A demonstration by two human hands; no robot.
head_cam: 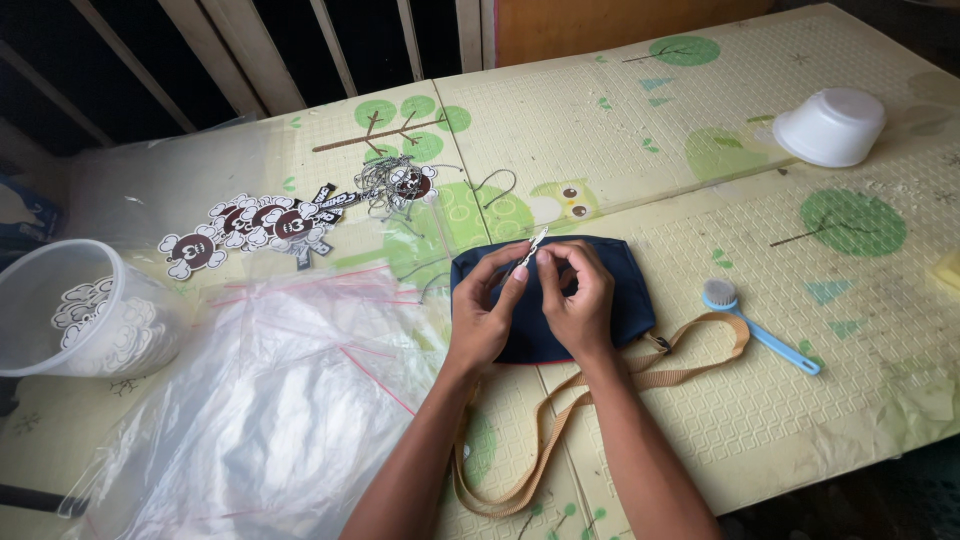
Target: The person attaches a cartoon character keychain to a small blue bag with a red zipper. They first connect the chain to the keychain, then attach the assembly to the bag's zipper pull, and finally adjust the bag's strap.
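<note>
Both hands — left hand [484,312], right hand [577,300] — are pinching a small pale tag [533,247] over the navy pouch [610,290]; keeping fingertips close should steady it.

Pale yellow foam mat [640,120] with tree and owl prints carries navy pouch [590,300] with tan strap [560,420], blue brush [760,335], upturned white bowl [830,127], clear plastic bags [270,400], skull-shaped tags [260,225], tangled strings [385,185], clear tub [80,310]
</note>
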